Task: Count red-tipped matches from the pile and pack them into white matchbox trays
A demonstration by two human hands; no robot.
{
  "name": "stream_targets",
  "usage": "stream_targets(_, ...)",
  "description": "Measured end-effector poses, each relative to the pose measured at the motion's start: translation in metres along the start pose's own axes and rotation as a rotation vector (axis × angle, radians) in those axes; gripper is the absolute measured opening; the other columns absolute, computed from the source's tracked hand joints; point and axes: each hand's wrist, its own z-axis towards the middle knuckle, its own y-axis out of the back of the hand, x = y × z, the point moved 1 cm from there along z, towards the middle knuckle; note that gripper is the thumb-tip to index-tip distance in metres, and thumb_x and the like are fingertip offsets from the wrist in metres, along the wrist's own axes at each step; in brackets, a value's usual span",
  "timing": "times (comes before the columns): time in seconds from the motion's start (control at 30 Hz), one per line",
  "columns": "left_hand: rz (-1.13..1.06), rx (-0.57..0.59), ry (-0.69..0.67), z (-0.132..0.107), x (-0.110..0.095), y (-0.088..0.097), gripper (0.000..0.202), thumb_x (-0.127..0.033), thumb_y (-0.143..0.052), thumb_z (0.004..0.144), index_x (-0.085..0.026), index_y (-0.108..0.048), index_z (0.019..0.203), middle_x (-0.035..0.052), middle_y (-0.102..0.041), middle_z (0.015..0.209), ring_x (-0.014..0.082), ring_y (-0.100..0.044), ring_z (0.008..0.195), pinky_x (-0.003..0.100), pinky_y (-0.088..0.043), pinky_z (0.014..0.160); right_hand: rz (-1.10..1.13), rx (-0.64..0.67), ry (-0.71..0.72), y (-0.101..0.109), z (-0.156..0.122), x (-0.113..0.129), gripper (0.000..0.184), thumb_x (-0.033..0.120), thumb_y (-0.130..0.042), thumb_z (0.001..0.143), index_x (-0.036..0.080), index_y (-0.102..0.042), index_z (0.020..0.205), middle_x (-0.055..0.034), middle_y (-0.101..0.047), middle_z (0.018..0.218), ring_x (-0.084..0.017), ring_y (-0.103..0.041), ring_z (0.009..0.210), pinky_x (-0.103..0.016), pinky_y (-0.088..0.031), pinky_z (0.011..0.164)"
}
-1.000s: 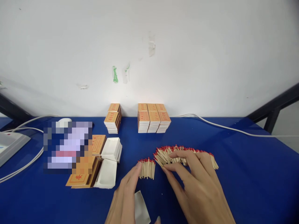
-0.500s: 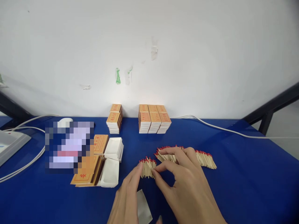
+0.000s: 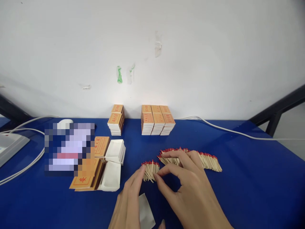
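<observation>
Several dozen slim, red-tipped wooden matchsticks (image 3: pixel 150 171) lie bunched on a flat blue tabletop (image 3: pixel 250 190) between a straight-fingered left hand (image 3: pixel 130 198) and a right hand (image 3: pixel 193 187), thumb and forefinger close together, both holds unclear; a nudge could scatter them.

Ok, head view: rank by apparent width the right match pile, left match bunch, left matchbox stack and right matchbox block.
1. Right match pile, partly behind the right hand
2. Right matchbox block
3. Left match bunch and left matchbox stack: too alike to rank
</observation>
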Motion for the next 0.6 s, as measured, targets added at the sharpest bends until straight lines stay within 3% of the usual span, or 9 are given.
stream_targets(0.27, 0.044, -0.007, -0.018, 0.002, 0.012, -0.002, 0.059, -0.038, -0.048, 0.11, -0.049, -0.041, 0.168, -0.0045, -0.059, 0.163, 0.037, -0.056, 0.152, 0.061, -0.055, 0.122, 0.033, 0.073, 0.057, 0.0, -0.01, 0.0, 0.012, 0.019, -0.073, 0.096, 0.03, -0.074, 0.089, -0.0063, -0.068, 0.13, -0.031, -0.06, 0.123, -0.051, -0.057, 0.102)
stream_targets(0.5, 0.032, -0.009, -0.041, 0.004, 0.012, 0.0, 0.055, -0.04, -0.045, 0.113, -0.05, -0.039, 0.168, -0.0046, -0.062, 0.16, 0.032, -0.057, 0.153, 0.056, -0.057, 0.122, 0.022, 0.073, 0.085, -0.002, -0.014, 0.001, 0.015, 0.015, -0.071, 0.097, 0.028, -0.073, 0.091, -0.0065, -0.069, 0.129, -0.029, -0.06, 0.118, -0.047, -0.058, 0.097)
stream_targets(0.6, 0.024, -0.012, -0.052, 0.002, 0.005, 0.001, 0.055, -0.042, -0.055, 0.112, -0.043, -0.045, 0.166, 0.0022, -0.058, 0.165, 0.0329, -0.057, 0.152, 0.058, -0.054, 0.123, 0.042, 0.086, 0.082, -0.005, -0.014, 0.002, 0.016, 0.013, -0.07, 0.098, 0.028, -0.073, 0.093, -0.0057, -0.068, 0.129, -0.028, -0.06, 0.117, -0.045, -0.058, 0.096)
